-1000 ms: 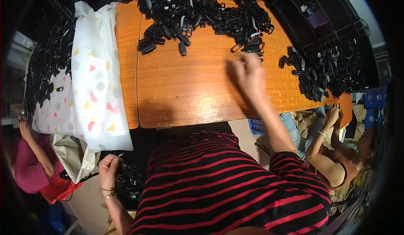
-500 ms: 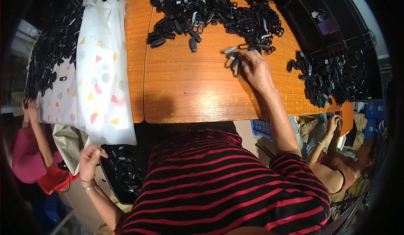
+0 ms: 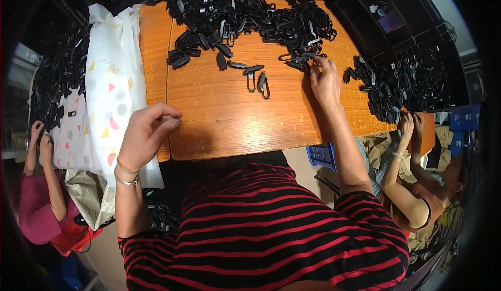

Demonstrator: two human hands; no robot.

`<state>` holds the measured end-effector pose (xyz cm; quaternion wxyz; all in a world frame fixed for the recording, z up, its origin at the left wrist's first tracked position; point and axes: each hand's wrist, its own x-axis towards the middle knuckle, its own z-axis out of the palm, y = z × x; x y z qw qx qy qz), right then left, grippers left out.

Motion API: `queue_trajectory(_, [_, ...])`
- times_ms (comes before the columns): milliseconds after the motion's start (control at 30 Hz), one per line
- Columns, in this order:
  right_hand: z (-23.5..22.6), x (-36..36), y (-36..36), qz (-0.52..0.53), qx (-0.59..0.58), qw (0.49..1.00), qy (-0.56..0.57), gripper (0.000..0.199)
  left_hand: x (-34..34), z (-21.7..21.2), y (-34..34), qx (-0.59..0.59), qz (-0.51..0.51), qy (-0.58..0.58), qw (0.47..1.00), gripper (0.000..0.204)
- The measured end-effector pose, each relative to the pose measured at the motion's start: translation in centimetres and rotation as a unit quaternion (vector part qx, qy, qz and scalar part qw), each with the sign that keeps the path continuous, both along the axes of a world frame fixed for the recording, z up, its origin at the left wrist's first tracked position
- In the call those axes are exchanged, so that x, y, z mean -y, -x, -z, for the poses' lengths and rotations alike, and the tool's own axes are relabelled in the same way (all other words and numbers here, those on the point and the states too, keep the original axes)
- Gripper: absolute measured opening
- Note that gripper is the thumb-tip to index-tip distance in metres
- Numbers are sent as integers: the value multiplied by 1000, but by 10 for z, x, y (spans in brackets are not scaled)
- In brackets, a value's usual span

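On the wooden table (image 3: 224, 129) lies a large heap of small black clip-like pieces (image 3: 261, 22), some with an oblong open loop. A few loose ones (image 3: 252, 80) lie apart, nearer to me. At the heap's near right edge is my right hand (image 3: 327, 82). Its fingertips touch the pieces there, thumb and fingers slightly apart, and I see nothing gripped. Over the table's left part hovers my left hand (image 3: 146, 137), fingers curled and thumb close to the forefinger, nothing visible between them. It is beside a white patterned plastic sheet (image 3: 117, 56).
More black pieces are heaped on the left (image 3: 57, 77) and by a dark open container (image 3: 402, 77) on the right. Co-workers' hands (image 3: 44, 140) are at the far left, and another person's hands (image 3: 409, 124) at the right. A blue crate (image 3: 321, 158) stands below the table edge.
My left hand has risen from the dark bin beside my lap to above the table. My right hand has released several pieces onto the table and moved to the heap's edge. The view has shifted slightly.
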<state>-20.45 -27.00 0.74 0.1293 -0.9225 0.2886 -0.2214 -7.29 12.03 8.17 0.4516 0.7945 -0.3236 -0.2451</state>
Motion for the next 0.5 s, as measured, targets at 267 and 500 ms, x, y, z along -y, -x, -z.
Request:
queue_trajectory(267, [-4,-17,-29,-233,-57,968,-73,34,10,17,0,-11,21,5,1000,6])
queue_trajectory(500, [0,-37,-30,-233,-2,970,-73,26,31,24,-2,-3,34,5,999,6])
